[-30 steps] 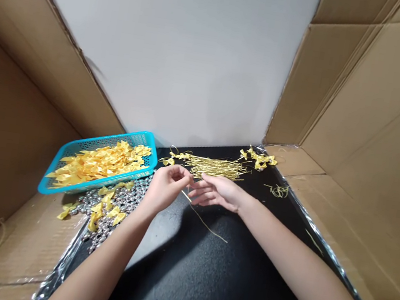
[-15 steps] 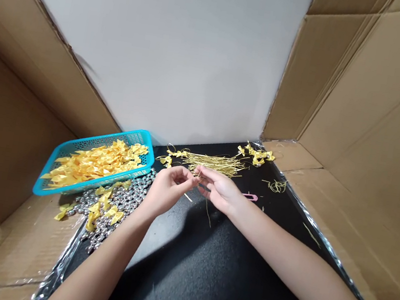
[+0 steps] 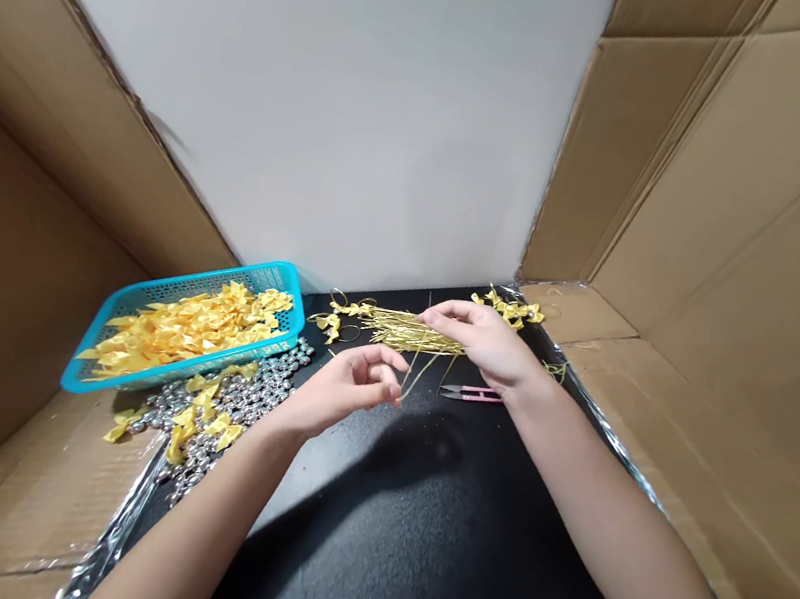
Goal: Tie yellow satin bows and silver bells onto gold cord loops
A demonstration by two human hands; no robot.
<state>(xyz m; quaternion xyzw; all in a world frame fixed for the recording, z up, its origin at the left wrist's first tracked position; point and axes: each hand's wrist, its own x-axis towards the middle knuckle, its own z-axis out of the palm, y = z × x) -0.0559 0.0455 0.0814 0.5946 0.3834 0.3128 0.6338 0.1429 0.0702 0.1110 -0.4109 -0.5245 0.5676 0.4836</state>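
Note:
My left hand hovers over the black mat, its fingers curled and pinching the lower end of a thin gold cord. My right hand is raised further back, fingers pinched on the upper end of the same cord, just in front of a bundle of gold cords. A small pair of pink-handled snips lies on the mat under my right wrist.
A blue basket full of yellow ribbon bows stands at the left. Silver beads and loose bows lie beside it. More bows sit at the back right. Cardboard walls close in both sides, with a grey wall behind.
My right hand has lifted away from the left and moved back to the right, drawing the gold cord up. The snips, hidden before, now lie in view on the mat.

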